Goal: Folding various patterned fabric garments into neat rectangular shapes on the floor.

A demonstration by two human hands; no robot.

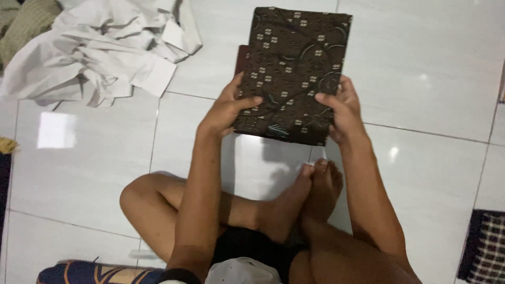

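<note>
Holding one folded cloth (294, 73) by its near edge, both hands grip it from opposite sides: the left hand (227, 109) has its thumb pressed on top and its fingers (231, 87) curled under the left edge, and the right hand (342, 110) clamps the right corner the same way, thumb over and fingers (351, 89) wrapped around the side. This cloth is a flat, neat rectangle of dark brown fabric, soft-looking, printed with small pale square motifs and thin curved lines; its far end lies toward the top of the view, over the floor (431, 68). A darker maroon edge (242, 58) peeks out along its left side, though whether that is a second piece or an inner layer cannot be told. White glossy tiles with thin grey joints cover the floor and mirror the light. Below the cloth, two bare feet (315, 184) cross between the forearms, close under its near edge. At upper left sits one crumpled heap of white garments (105, 47), well apart from the hands. One dark checked cloth (486, 247) shows at the lower right edge, and one blue patterned fabric (89, 273) at the lower left.
</note>
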